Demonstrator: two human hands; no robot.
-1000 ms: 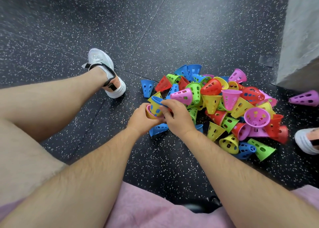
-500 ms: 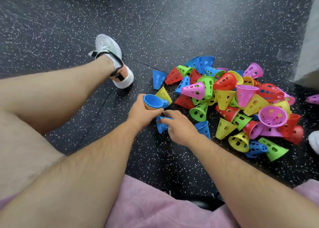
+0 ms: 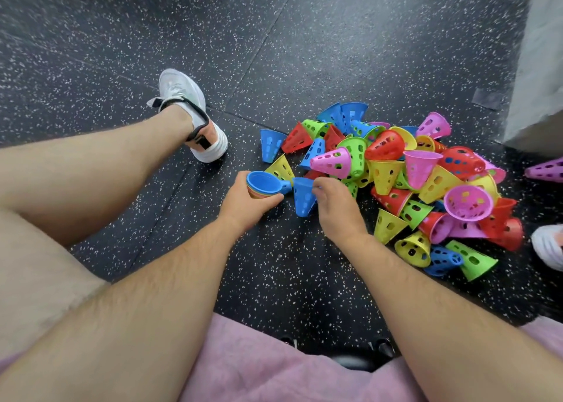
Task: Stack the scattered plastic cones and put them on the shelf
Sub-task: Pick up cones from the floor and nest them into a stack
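Sitting on a dark speckled floor, a person looks down at their own bare limbs. At the left, the left leg stretches away, ending in a white shoe with a black strap at the ankle. Pink cloth fills the bottom edge.

Near the middle, the left hand grips a short stack of nested cones, fingers curled round its side. The stack lies tilted, its wide mouth facing up and left; the innermost cone is blue, with orange and pink rims showing under it.

Just beside the stack's narrow tip, the right hand pinches the upper end of a single blue cone between thumb and fingertips. Whether this cone touches the floor cannot be told.

To the right lies the pile of loose perforated cones in red, yellow, green, blue and pink, heaped on the floor at every angle. Further right, one purple cone lies apart on its side, below a grey block. A second white shoe shows at the right edge.
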